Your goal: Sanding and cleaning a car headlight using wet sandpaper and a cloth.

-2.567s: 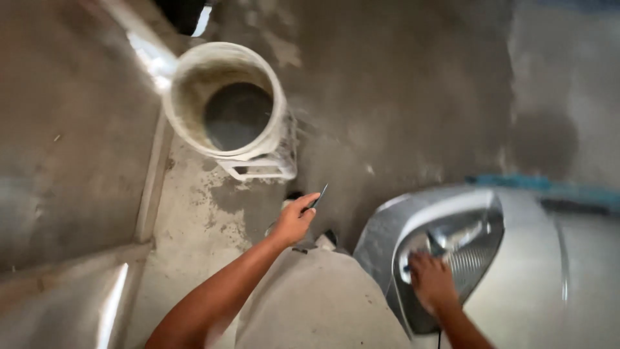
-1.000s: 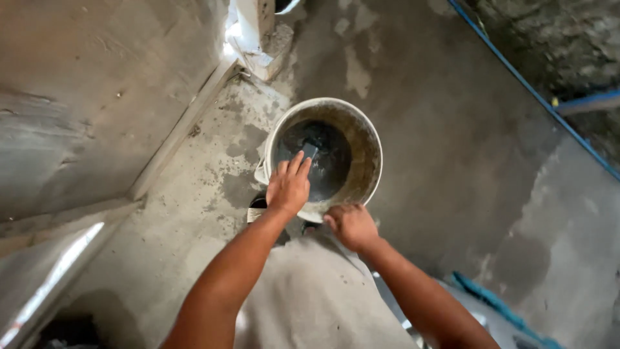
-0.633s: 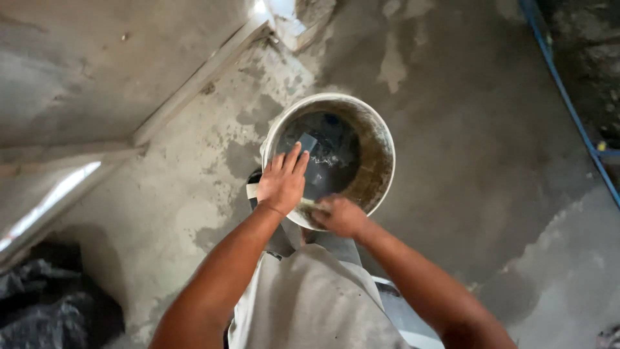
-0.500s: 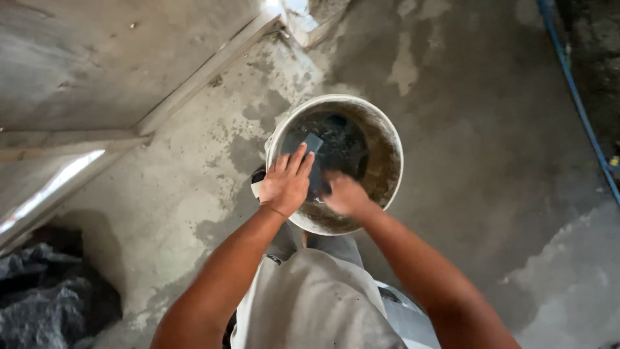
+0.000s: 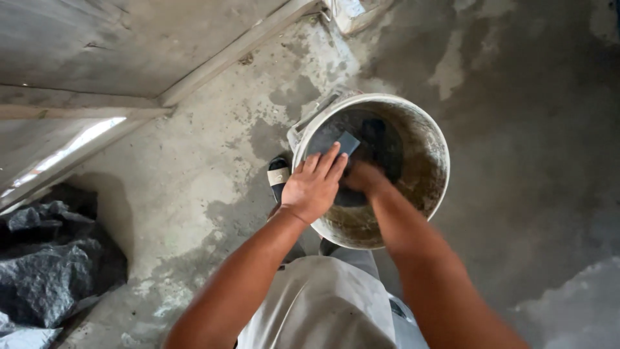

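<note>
A dirty white bucket (image 5: 434,139) stands on the concrete floor in front of me, with dark water inside. My left hand (image 5: 313,185) is over the bucket's near rim and holds a small flat tool with a grey rectangular blade (image 5: 348,141) that points into the bucket. My right hand (image 5: 363,178) reaches inside the bucket just right of the blade, fingers curled near it; whether it grips anything is hidden. Both forearms stretch from the bottom of the view.
My foot in a black sandal (image 5: 278,178) stands left of the bucket. A dark crumpled sheet (image 5: 45,258) lies at the lower left. A low concrete ledge (image 5: 213,61) runs along the upper left. Wet stained floor (image 5: 536,129) spreads to the right.
The view has moved closer to the bucket. My right hand has gone from the rim down into the bucket beside the blade. My left hand keeps the tool over the rim.
</note>
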